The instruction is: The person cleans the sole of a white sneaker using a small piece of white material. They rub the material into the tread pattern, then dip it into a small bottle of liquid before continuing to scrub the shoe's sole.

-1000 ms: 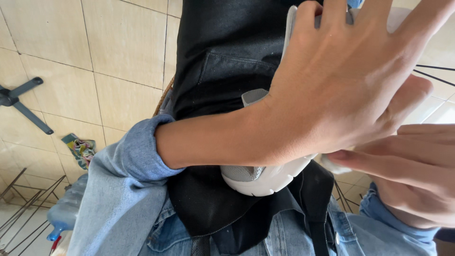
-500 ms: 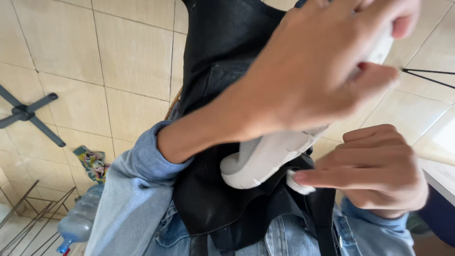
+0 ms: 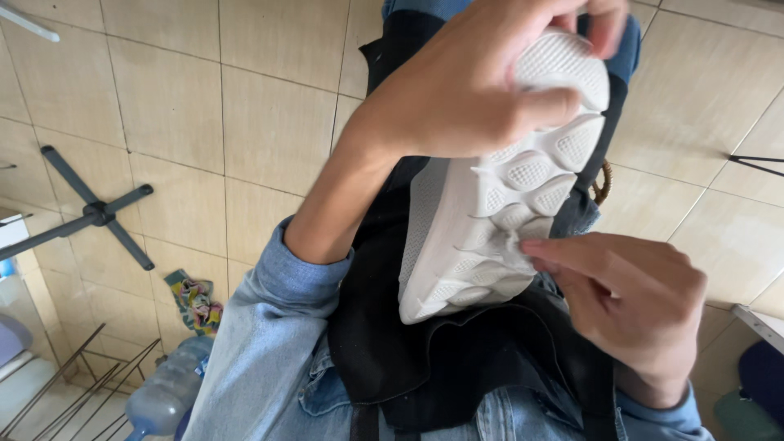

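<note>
Beige floor tiles [image 3: 269, 122] fill the background beneath a white shoe [image 3: 498, 196], held sole-up over a black apron [image 3: 457, 359]. Left hand [image 3: 474, 90] wraps the shoe's upper end, grip closed around it. Right hand [image 3: 629, 302] sits below the shoe, fingertips [image 3: 543, 249] pinching a bit of its tread. Left of the shoe lies a black stand base [image 3: 94, 214].

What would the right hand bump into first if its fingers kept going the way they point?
The right hand points its fingers left at the white shoe sole. Its fingertips already seem to touch the tread, so the sole comes first.
</note>
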